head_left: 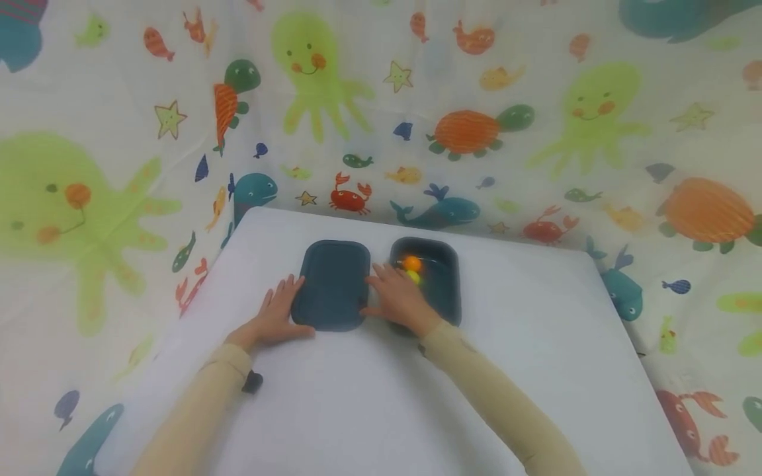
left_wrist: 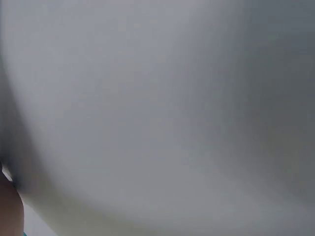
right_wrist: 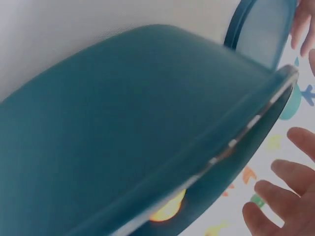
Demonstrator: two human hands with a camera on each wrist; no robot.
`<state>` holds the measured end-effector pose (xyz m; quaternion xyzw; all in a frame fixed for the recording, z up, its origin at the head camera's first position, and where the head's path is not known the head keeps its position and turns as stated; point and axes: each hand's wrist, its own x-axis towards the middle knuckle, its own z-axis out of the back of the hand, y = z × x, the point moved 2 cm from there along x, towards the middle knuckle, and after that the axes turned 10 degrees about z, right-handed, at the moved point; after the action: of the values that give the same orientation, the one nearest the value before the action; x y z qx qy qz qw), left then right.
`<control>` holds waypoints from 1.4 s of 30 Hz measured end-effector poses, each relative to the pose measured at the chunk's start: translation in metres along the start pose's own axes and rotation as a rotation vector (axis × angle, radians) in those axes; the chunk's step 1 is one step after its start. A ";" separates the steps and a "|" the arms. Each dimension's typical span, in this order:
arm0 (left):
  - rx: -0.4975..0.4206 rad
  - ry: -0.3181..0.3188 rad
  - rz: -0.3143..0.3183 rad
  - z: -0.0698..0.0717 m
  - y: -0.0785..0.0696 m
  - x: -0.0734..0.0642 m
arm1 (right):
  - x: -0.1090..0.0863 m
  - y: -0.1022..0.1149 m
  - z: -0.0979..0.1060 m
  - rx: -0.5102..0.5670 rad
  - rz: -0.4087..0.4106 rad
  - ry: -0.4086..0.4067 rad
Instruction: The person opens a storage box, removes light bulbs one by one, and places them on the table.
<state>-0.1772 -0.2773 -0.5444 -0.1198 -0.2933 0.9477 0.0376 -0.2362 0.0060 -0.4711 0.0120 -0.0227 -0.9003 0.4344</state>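
Note:
A dark teal rectangular lid [head_left: 333,285] lies flat on the white table between both hands. Along its left edge, my left hand [head_left: 275,317] rests with fingers spread and thumb by the near corner. My right hand [head_left: 397,296] reaches across the left side of a teal container [head_left: 442,291], its fingertips at the lid's right edge. An orange ball [head_left: 412,264] and a yellow-green ball [head_left: 413,277] sit inside the container, the latter partly hidden. In the right wrist view, the fingers [right_wrist: 283,179] look extended beyond the container's rim. Only blurred white and a sliver of skin appear in the left wrist view.
The white table [head_left: 524,344] extends around the lid and container. A curtain [head_left: 369,86] printed with sea animals hangs behind it and at both sides. By the left cuff is a small black object [head_left: 253,382].

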 end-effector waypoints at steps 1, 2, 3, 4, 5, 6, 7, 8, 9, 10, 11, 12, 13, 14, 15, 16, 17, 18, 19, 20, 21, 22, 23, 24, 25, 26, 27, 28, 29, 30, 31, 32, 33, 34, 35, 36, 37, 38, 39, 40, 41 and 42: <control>-0.014 -0.006 0.000 0.001 -0.001 0.001 | -0.002 -0.003 0.000 0.009 -0.013 -0.005; -0.029 -0.014 -0.009 0.001 -0.002 0.002 | -0.003 -0.006 0.000 0.009 -0.022 -0.013; -0.036 -0.020 -0.013 0.002 -0.004 0.003 | -0.005 -0.010 0.000 0.012 -0.028 -0.029; -0.046 -0.020 -0.017 0.002 -0.007 0.005 | -0.007 -0.013 0.000 0.012 -0.034 -0.042; -0.058 -0.019 -0.023 0.002 -0.010 0.007 | -0.010 -0.017 0.001 0.010 -0.038 -0.055; -0.073 -0.013 -0.032 0.002 -0.014 0.009 | -0.013 -0.020 0.001 0.010 -0.042 -0.063; -0.085 -0.005 -0.042 0.001 -0.017 0.011 | -0.015 -0.023 0.001 0.011 -0.043 -0.073; -0.093 0.002 -0.052 0.001 -0.021 0.013 | -0.017 -0.027 0.001 0.017 -0.047 -0.082; -0.102 0.007 -0.059 -0.001 -0.026 0.014 | -0.021 -0.030 0.001 0.028 -0.052 -0.090; -0.103 0.008 -0.068 -0.003 -0.030 0.016 | -0.024 -0.033 0.001 0.038 -0.055 -0.095; -0.108 0.007 -0.080 -0.004 -0.034 0.019 | -0.027 -0.036 0.001 0.051 -0.061 -0.098; -0.104 0.004 -0.092 -0.006 -0.038 0.021 | -0.029 -0.039 0.001 0.059 -0.065 -0.101; -0.105 0.000 -0.105 -0.008 -0.043 0.023 | -0.032 -0.042 0.002 0.065 -0.068 -0.105; -0.105 -0.003 -0.115 -0.010 -0.047 0.026 | -0.034 -0.044 0.002 0.076 -0.075 -0.107; -0.107 -0.003 -0.127 -0.011 -0.051 0.028 | -0.036 -0.047 0.003 0.080 -0.077 -0.116; -0.102 -0.004 -0.139 -0.013 -0.055 0.030 | -0.038 -0.049 0.004 0.083 -0.079 -0.125; -0.108 0.001 -0.150 -0.014 -0.059 0.032 | -0.040 -0.051 0.005 0.086 -0.082 -0.135; -0.109 0.006 -0.159 -0.016 -0.063 0.034 | -0.042 -0.053 0.007 0.085 -0.080 -0.150; -0.111 0.011 -0.169 -0.018 -0.067 0.036 | -0.044 -0.054 0.008 0.092 -0.081 -0.162; -0.107 0.016 -0.176 -0.020 -0.071 0.038 | -0.046 -0.056 0.009 0.094 -0.084 -0.171; -0.107 0.022 -0.186 -0.022 -0.075 0.040 | -0.049 -0.057 0.010 0.090 -0.083 -0.175; -0.103 0.026 -0.194 -0.025 -0.079 0.042 | -0.051 -0.058 0.010 0.087 -0.086 -0.172; -0.105 0.035 -0.200 -0.027 -0.083 0.043 | -0.053 -0.059 0.011 0.087 -0.091 -0.169; -0.104 0.043 -0.208 -0.029 -0.087 0.045 | -0.056 -0.060 0.011 0.090 -0.097 -0.162; -0.102 0.056 -0.211 -0.031 -0.091 0.047 | -0.058 -0.061 0.011 0.096 -0.107 -0.152; -0.099 0.068 -0.211 -0.033 -0.096 0.048 | -0.060 -0.063 0.011 0.102 -0.117 -0.145; -0.102 0.083 -0.211 -0.035 -0.100 0.049 | -0.063 -0.064 0.011 0.115 -0.128 -0.141; -0.100 0.096 -0.208 -0.037 -0.104 0.051 | -0.065 -0.065 0.012 0.119 -0.133 -0.143; -0.101 0.112 -0.204 -0.039 -0.108 0.052 | -0.067 -0.066 0.012 0.129 -0.140 -0.145; -0.097 0.125 -0.201 -0.041 -0.112 0.053 | -0.069 -0.068 0.012 0.135 -0.143 -0.149; -0.091 0.136 -0.200 -0.042 -0.116 0.055 | -0.071 -0.069 0.013 0.140 -0.145 -0.155; -0.092 0.145 -0.204 -0.043 -0.120 0.056 | -0.073 -0.070 0.013 0.143 -0.148 -0.159; -0.089 0.156 -0.207 -0.045 -0.123 0.057 | -0.075 -0.072 0.013 0.143 -0.147 -0.168; -0.085 0.164 -0.210 -0.046 -0.126 0.058 | -0.077 -0.073 0.013 0.138 -0.144 -0.176; -0.082 0.171 -0.215 -0.048 -0.129 0.058 | -0.079 -0.075 0.013 0.142 -0.146 -0.182; -0.079 0.178 -0.218 -0.049 -0.132 0.059 | -0.081 -0.076 0.014 0.138 -0.149 -0.185; -0.080 0.186 -0.220 -0.050 -0.134 0.059 | -0.083 -0.077 0.014 0.135 -0.154 -0.185; -0.080 0.194 -0.219 -0.051 -0.137 0.059 | -0.085 -0.079 0.014 0.130 -0.161 -0.182; -0.077 0.200 -0.217 -0.053 -0.138 0.060 | -0.086 -0.080 0.015 0.128 -0.165 -0.183; -0.084 0.205 -0.213 -0.054 -0.140 0.060 | -0.088 -0.081 0.015 0.123 -0.171 -0.180; -0.095 0.212 -0.208 -0.055 -0.142 0.060 | -0.089 -0.082 0.016 0.122 -0.178 -0.175; -0.106 0.218 -0.200 -0.055 -0.143 0.060 | -0.090 -0.083 0.016 0.121 -0.184 -0.168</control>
<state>-0.2215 -0.1202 -0.5198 -0.1940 -0.3474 0.9039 0.1571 -0.2456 0.1280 -0.4592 -0.0355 -0.1118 -0.9313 0.3449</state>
